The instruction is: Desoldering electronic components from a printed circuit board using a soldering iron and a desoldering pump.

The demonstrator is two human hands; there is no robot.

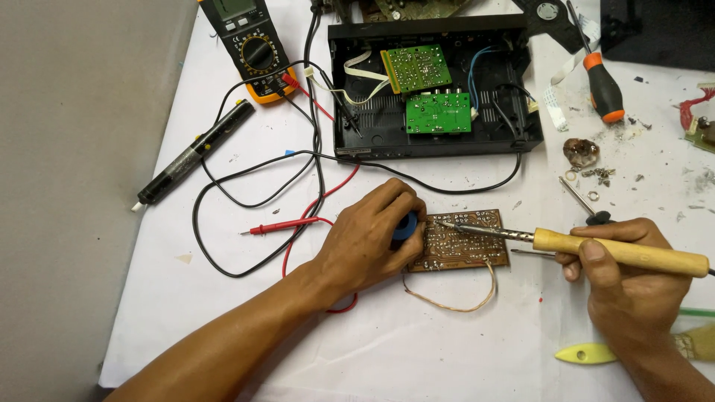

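Observation:
A brown circuit board [465, 242] lies solder-side up on the white table [417, 350]. My left hand [369, 238] grips the board's left end, fingers closed over a blue part [406, 225] mounted on it. My right hand [622, 279] holds a soldering iron with a wooden handle [625, 251]. Its metal tip [447, 223] touches the board's upper left area. A thin bare wire [462, 301] loops out from under the board toward me.
An open black device case [436, 82] with two green boards sits at the back. A multimeter [249, 45] with red and black leads, a desoldering pump [194, 152], an orange-handled screwdriver [602, 85], loose screws [599, 175] and a yellow pick [588, 353] lie around.

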